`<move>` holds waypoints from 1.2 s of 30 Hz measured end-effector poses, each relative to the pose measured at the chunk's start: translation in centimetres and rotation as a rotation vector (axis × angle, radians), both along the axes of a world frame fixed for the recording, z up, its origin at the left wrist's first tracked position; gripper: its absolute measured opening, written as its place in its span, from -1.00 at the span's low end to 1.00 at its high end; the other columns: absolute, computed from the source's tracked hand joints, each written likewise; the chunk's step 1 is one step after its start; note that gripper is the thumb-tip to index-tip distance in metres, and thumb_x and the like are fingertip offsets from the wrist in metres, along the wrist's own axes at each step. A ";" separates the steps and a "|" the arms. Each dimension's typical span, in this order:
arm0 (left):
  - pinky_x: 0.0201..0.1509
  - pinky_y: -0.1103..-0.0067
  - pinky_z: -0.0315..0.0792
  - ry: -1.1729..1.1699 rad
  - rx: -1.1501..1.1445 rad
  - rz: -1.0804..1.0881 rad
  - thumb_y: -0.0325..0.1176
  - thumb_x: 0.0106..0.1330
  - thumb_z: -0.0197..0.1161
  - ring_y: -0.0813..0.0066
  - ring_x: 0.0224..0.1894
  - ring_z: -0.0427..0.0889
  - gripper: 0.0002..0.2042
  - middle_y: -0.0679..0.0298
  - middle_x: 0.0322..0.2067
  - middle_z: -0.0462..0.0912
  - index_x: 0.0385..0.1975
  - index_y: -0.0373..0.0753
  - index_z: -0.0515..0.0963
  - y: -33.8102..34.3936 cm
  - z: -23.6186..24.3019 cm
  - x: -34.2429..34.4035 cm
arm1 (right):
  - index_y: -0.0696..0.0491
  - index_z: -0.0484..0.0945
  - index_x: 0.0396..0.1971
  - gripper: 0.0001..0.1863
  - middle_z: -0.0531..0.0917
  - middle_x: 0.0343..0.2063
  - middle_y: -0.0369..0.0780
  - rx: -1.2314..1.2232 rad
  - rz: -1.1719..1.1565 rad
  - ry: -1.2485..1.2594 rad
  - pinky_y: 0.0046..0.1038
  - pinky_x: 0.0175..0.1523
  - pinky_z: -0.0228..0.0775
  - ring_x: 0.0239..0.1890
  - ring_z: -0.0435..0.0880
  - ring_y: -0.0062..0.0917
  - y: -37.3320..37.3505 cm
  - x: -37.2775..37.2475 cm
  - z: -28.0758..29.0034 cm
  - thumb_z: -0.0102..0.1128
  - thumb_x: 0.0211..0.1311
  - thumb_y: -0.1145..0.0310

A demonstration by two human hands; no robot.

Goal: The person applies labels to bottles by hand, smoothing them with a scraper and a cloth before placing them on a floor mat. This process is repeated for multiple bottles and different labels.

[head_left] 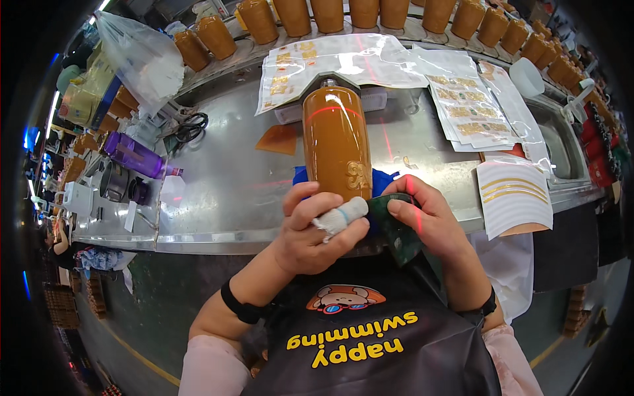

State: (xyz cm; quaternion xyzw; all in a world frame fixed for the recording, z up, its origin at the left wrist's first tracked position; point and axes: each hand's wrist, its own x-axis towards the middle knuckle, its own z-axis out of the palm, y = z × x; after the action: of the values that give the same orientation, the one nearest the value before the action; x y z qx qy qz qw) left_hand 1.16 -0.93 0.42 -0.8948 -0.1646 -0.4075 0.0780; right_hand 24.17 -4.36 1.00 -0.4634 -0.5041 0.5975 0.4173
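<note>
A glossy brown bottle (335, 142) lies with its neck away from me and its base toward me. A raised emblem shows near its base. My left hand (309, 231) has its fingers curled at the base's left side, with a white cloth bundle (343, 216) between fingers and thumb. Whether the cloth is wound round a finger, I cannot tell. Just right of the base, my right hand (429, 218) pinches a dark green flexible sheet (401, 231) between thumb and fingers. Blue cloth (383, 181) shows under the bottle, whose neck sits in a notched white support (374, 100).
White sheets with gold decals (469, 102) lie at the right, near a card with curved gold strips (515, 191). An orange-brown flat piece (277, 140) is left of the bottle. Farther left are a purple bottle (134, 155) and black cable (191, 127). Brown bottles (327, 16) line the back.
</note>
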 end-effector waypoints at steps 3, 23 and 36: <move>0.22 0.23 0.20 0.012 -0.008 0.089 -0.48 0.02 0.31 0.34 0.05 0.40 -0.69 0.34 -0.17 0.56 -0.21 0.03 0.64 -0.8 -0.9 -2.1 | 0.15 0.50 -0.18 -0.83 0.58 -0.35 -0.36 -0.003 -0.006 -0.012 -0.65 -0.18 0.37 -0.31 0.49 -0.76 0.0 0.3 -0.2 0.11 0.29 0.41; 0.18 0.31 0.25 -0.353 -0.470 0.247 -0.55 0.14 0.26 0.13 0.05 0.41 -0.67 0.00 0.00 0.53 -0.05 -0.18 0.62 -3.2 -4.8 -3.4 | 0.13 0.47 -0.23 -0.85 0.54 -0.42 -0.37 0.019 -0.191 0.074 -0.63 -0.25 0.34 -0.39 0.44 -0.78 -0.4 -1.1 1.4 0.18 0.25 0.42; 0.45 0.09 -0.14 0.010 -0.292 0.386 -0.14 0.07 0.42 -0.07 0.31 0.28 -0.19 -0.03 0.14 0.47 0.32 -0.33 0.24 0.1 0.1 0.2 | 0.14 0.43 -0.22 -0.81 0.53 -0.45 -0.37 0.272 -0.299 -0.129 -0.68 -0.33 0.36 -0.42 0.44 -0.80 0.6 -4.9 1.3 0.18 0.34 0.35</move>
State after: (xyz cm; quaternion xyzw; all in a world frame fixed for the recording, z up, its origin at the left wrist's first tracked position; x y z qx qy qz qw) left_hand 1.40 -0.87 0.54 -0.8507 -0.3891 -0.3525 0.0252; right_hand 19.30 -3.73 2.31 -0.5095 -0.5314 0.4247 0.5269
